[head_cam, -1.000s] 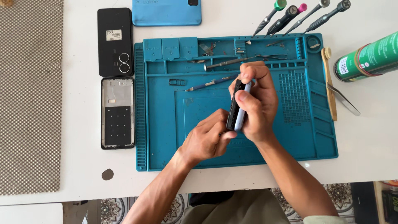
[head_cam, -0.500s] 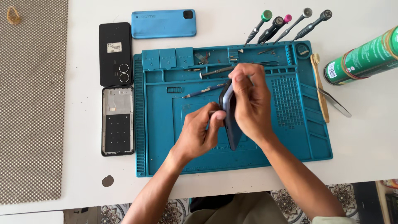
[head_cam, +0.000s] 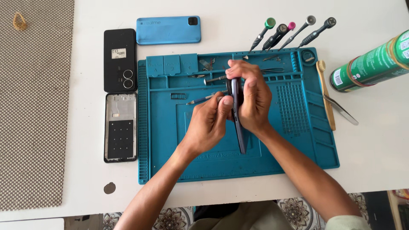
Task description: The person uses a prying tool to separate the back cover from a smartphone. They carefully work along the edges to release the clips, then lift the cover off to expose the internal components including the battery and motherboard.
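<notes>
A dark phone (head_cam: pixel 237 115) stands on edge above the middle of a blue repair mat (head_cam: pixel 298 140), clamped between both hands. The right hand (head_cam: pixel 253 100) wraps its upper end, fingers closed round it, while the left hand (head_cam: pixel 208 123) pinches its side with thumb and fingertips. A black phone (head_cam: pixel 120 59) and a bare phone frame (head_cam: pixel 120 127) lie left of the mat.

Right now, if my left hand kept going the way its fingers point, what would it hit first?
The left hand points up and right, straight at the dark phone held on edge; its fingertips already touch it. Beyond that is the right hand.
</notes>
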